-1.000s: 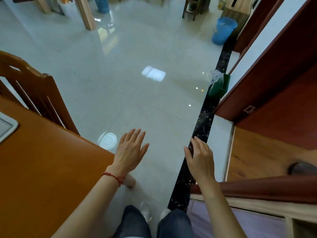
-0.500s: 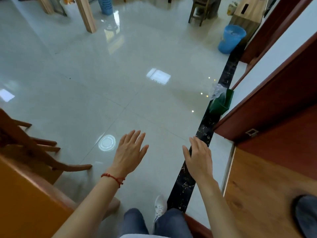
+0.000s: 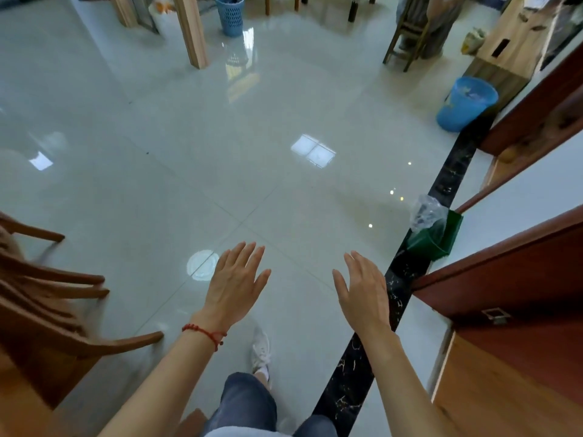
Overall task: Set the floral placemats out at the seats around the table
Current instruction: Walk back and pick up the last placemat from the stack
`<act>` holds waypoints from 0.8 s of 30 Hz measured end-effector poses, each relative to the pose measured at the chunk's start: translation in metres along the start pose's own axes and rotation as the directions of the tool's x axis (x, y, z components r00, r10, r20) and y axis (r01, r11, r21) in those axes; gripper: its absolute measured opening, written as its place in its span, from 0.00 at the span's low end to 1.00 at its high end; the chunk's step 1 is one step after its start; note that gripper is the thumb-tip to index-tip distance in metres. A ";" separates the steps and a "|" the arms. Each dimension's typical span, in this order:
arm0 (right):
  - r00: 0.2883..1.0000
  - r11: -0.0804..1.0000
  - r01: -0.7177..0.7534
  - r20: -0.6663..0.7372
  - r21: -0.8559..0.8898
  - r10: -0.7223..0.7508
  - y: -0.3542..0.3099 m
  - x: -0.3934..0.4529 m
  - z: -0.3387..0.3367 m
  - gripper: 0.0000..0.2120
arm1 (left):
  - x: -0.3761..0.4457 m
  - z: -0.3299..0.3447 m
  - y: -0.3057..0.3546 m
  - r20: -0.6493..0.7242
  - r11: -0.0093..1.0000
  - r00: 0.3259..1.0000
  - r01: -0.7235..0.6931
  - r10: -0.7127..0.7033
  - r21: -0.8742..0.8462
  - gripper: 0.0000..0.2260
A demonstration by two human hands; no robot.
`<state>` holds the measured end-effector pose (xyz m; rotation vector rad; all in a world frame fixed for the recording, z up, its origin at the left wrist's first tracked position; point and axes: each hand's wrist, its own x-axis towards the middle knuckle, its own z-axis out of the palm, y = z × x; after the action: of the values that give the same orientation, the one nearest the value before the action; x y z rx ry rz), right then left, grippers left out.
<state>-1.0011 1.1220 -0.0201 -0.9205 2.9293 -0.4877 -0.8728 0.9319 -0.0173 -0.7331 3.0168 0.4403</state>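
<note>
At the left edge a wooden chair [image 3: 47,298] is cut off by the frame and smeared by motion, so only its legs and rails can be made out. Far left, a wooden post [image 3: 191,29] stands on the glossy tile floor [image 3: 176,146], with a blue basket [image 3: 229,14] just beside it, its top cropped. Near centre, the left hand [image 3: 235,280] is held out over the floor, palm down, fingers straight and slightly spread, holding nothing; a red bracelet [image 3: 206,334] circles its wrist. Below it, one white shoe [image 3: 261,350] shows, the other foot hidden by the jeans [image 3: 246,402]. The right hand [image 3: 364,293] is likewise extended, fingers straight and close together, holding nothing. A black tile strip [image 3: 407,279] runs from near to far under that forearm. Right of it a green dustpan [image 3: 433,238] leans at the wall, a crumpled clear bag [image 3: 426,211] on it. Far right sits a blue bin [image 3: 463,104], its contents indistinct. A red-brown cabinet [image 3: 520,279] is cropped at the right edge. No placemat or table lies in view.
</note>
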 end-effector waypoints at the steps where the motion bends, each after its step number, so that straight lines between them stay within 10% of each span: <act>1: 1.000 1.000 0.013 -0.008 -0.006 -0.013 -0.005 0.016 0.003 0.24 | 0.013 -0.003 -0.007 -0.003 1.000 1.000 0.011 -0.011 0.008 0.31; 14: 0.963 0.964 0.268 0.021 0.009 -0.268 -0.095 0.194 0.035 0.27 | 0.125 -0.041 -0.110 -0.088 0.983 0.979 0.183 -0.184 -0.024 0.30; 24: 0.808 0.814 0.576 0.097 0.077 -0.581 -0.181 0.326 0.070 0.27 | 0.180 -0.068 -0.175 -0.151 0.881 0.869 0.473 -0.471 -0.024 0.30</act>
<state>-1.1612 0.7775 -0.0111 -1.7799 2.4712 -0.4867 -0.9500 0.6833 -0.0116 -1.5150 2.8092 0.3558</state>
